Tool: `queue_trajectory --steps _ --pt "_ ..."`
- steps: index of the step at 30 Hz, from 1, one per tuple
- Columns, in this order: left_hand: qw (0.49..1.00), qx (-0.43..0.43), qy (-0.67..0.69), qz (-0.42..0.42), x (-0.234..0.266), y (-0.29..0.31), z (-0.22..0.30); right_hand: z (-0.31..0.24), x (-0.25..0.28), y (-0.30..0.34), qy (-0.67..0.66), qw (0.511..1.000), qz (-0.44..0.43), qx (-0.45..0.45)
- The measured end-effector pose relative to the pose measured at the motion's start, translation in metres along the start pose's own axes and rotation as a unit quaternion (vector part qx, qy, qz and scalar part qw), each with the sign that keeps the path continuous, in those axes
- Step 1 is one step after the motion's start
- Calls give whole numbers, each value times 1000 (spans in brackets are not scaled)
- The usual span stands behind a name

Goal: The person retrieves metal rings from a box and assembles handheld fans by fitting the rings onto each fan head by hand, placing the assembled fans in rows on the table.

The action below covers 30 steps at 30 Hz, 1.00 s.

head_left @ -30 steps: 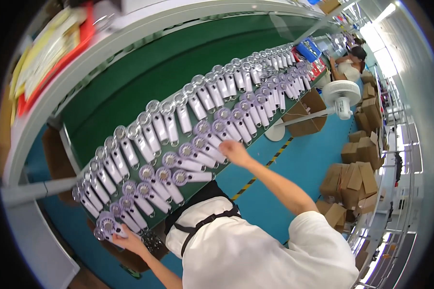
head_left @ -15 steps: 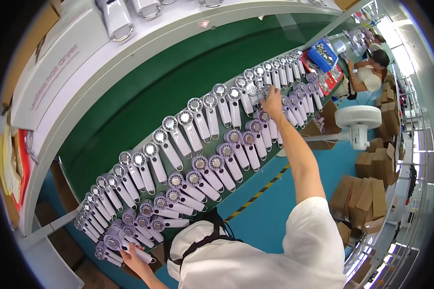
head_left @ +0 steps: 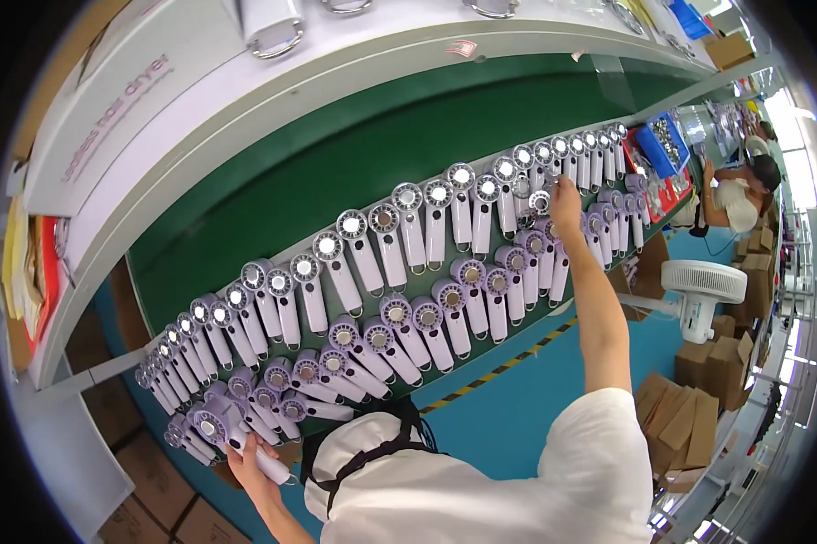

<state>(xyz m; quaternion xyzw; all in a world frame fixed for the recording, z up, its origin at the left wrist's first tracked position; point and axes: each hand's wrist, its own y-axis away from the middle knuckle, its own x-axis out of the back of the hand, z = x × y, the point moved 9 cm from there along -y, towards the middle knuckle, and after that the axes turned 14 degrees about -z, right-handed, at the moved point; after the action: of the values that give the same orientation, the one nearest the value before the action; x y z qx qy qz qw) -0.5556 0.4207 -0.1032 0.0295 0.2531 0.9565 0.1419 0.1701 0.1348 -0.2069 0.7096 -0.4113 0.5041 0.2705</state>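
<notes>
My left hand (head_left: 252,461) is at the near left, its fingers wrapped round the handle of a lavender handheld fan (head_left: 270,466). The fan's round head tilts up over others lying at the belt's left end. Far to the right, my right arm stretches across the near row, and my right hand (head_left: 566,207) is closed among the fan heads. Beside its fingers is a round silver grille (head_left: 540,201); what the fingertips pinch is too small to make out. Pale fans with shiny silver faces (head_left: 438,194) form the far row, and lavender fans (head_left: 396,313) the near one.
Both rows lie on a green conveyor belt (head_left: 272,213). A blue bin (head_left: 662,145) of small parts and a red tray (head_left: 669,194) stand at the right end. Beyond are a co-worker (head_left: 739,199), a white standing fan (head_left: 703,290) and cardboard boxes (head_left: 680,417). A white shelf (head_left: 245,100) runs along the far side.
The view has shifted, so the belt and shelf sit differently in it. My right hand stays among the far fan heads, slightly turned. My left hand still grips the lavender fan.
</notes>
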Motion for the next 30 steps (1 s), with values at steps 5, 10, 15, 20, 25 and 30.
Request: queue_trajectory --steps 5,10,15,20,25,30 --pt "998 68 3 -15 2 16 -12 -85 7 44 -427 903 -34 -35" --pt "997 2 -3 -82 -53 16 12 -280 -15 163 -532 801 -274 17" --pt "985 -32 29 -169 -79 3 34 -433 -22 284 -589 660 -457 96" --pt "981 -31 91 -168 -22 1 32 -511 -37 357 -558 615 -537 148" --pt "989 -76 103 -68 55 0 38 -524 -45 377 -545 684 -475 100" --pt "978 -46 202 -28 98 -3 23 -553 -89 413 -619 591 -517 34"
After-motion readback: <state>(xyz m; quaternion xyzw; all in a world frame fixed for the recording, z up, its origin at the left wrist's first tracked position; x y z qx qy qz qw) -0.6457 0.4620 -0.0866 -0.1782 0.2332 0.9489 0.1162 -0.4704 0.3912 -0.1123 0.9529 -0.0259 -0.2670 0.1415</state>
